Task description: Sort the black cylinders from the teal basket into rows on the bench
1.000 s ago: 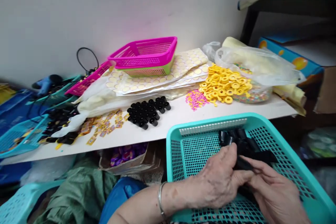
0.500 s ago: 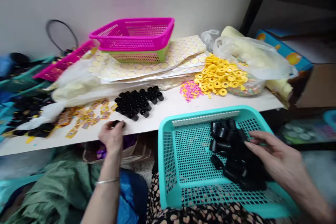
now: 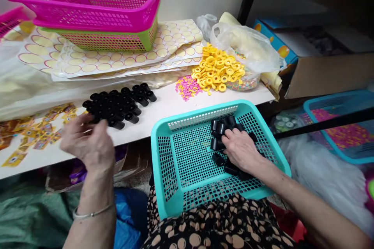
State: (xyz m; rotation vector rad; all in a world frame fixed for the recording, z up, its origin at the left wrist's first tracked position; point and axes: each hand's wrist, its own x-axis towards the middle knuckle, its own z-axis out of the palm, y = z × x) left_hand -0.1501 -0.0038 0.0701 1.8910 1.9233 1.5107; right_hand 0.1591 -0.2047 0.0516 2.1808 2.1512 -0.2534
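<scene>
My left hand (image 3: pixel 89 140), slightly blurred, is at the near left edge of a cluster of black plastic caps (image 3: pixel 117 105) standing on the white table. Its thumb and fingers are apart, and no cap shows between them. Across my lap lies a turquoise mesh basket (image 3: pixel 166 163) with loose black caps (image 3: pixel 217 144) heaped in its right half. My right hand (image 3: pixel 241 149) reaches into that heap, fingers bent down and closed around a cap. Its fingertips are partly hidden among the caps.
Small yellow printed packets (image 3: pixel 41 134) are scattered at the left. Behind are pink baskets (image 3: pixel 87 7) on a green one (image 3: pixel 146 39), over circle-printed sheets (image 3: pixel 169 46). Yellow rings (image 3: pixel 219 68), pink bits (image 3: pixel 187 87) and a clear bag (image 3: pixel 248 42) lie toward the right.
My left hand has moved from the table's front edge to the cap cluster. My right hand has gone down into the caps in the basket. The view has shifted right.
</scene>
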